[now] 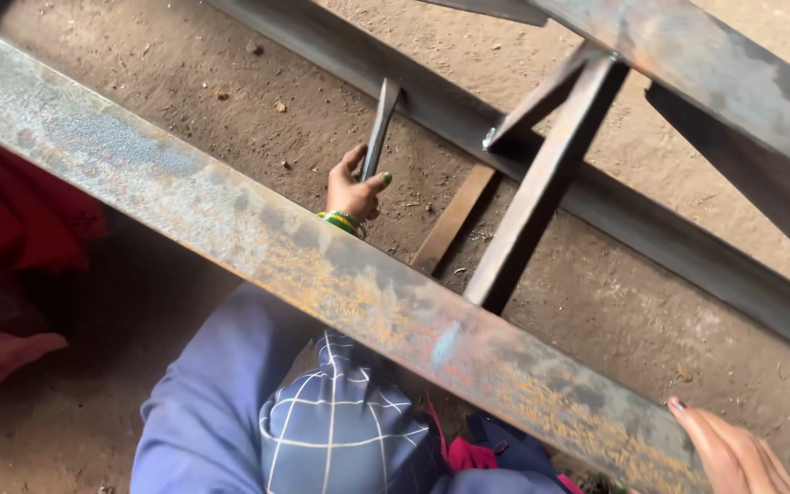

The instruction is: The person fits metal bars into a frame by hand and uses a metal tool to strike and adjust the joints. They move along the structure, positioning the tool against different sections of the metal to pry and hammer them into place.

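A rusty steel beam (258, 242) crosses the view from upper left to lower right. Beyond it, my left hand (353, 187), with green and yellow bangles at the wrist, is shut on a narrow dark metal bar (378, 123) that stands tilted on the dirt floor. My right hand (733, 450) rests at the bottom right with its fingers lying on the edge of the rusty beam. It holds nothing that I can see. My legs in blue cloth and a checked cloth (340, 430) show under the beam.
A second long steel beam (651, 229) lies on the dirt floor farther back. A cross bar (541, 187) joins the beams, with a diagonal brace (541, 96) above it. A flat wooden strip (453, 220) lies on the floor. Red cloth (11, 210) sits at left.
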